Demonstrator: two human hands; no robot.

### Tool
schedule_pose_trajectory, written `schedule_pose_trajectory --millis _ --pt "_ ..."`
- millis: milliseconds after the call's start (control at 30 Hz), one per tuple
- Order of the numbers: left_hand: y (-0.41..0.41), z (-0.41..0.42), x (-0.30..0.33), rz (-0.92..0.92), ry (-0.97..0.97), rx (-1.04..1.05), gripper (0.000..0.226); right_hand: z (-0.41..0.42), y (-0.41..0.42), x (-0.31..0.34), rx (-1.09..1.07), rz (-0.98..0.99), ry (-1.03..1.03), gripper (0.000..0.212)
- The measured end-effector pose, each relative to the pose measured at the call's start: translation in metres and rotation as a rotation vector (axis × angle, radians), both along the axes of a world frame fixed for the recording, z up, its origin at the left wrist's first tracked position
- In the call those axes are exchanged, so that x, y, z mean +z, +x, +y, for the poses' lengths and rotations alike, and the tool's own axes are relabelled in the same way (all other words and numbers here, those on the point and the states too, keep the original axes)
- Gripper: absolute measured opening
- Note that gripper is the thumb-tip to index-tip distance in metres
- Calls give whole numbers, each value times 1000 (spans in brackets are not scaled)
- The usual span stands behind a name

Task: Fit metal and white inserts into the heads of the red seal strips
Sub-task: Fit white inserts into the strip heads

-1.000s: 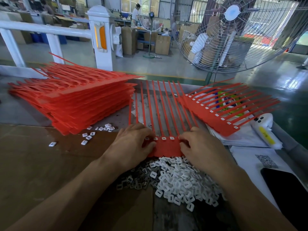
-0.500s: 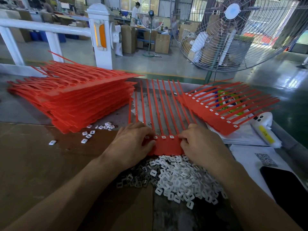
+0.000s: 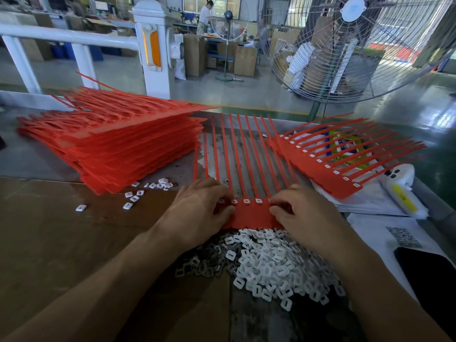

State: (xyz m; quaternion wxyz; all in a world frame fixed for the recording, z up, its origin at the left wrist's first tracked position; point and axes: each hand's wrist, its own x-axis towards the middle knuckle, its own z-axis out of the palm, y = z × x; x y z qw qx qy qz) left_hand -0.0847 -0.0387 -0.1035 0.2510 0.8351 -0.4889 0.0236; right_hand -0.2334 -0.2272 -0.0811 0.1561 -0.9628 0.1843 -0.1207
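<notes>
Red plastic fills the middle of the frame: the seal strip sheet lies flat, its heads in a row between my hands. My left hand pinches the left edge of the heads with curled fingers, and my right hand does the same at the right. The white inserts and metal inserts are heaped just below. I think each insert should be pressed straight down until flush, while the other hand keeps the sheet from sliding.
</notes>
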Motion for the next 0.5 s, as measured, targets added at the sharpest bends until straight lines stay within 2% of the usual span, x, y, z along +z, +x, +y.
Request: schedule_pose_trajectory --millis 100,267,367,500 --pt "0 0 0 3 3 -1 34 -1 -4 1 52 -63 125 10" --pt "0 0 1 -5 -6 -3 32 6 -7 7 224 -28 279 3" --pt "-1 1 1 -14 -13 -2 32 14 -5 6 319 8 276 7" --pt "-1 1 0 -13 -20 -2 32 17 -2 3 320 22 261 8"
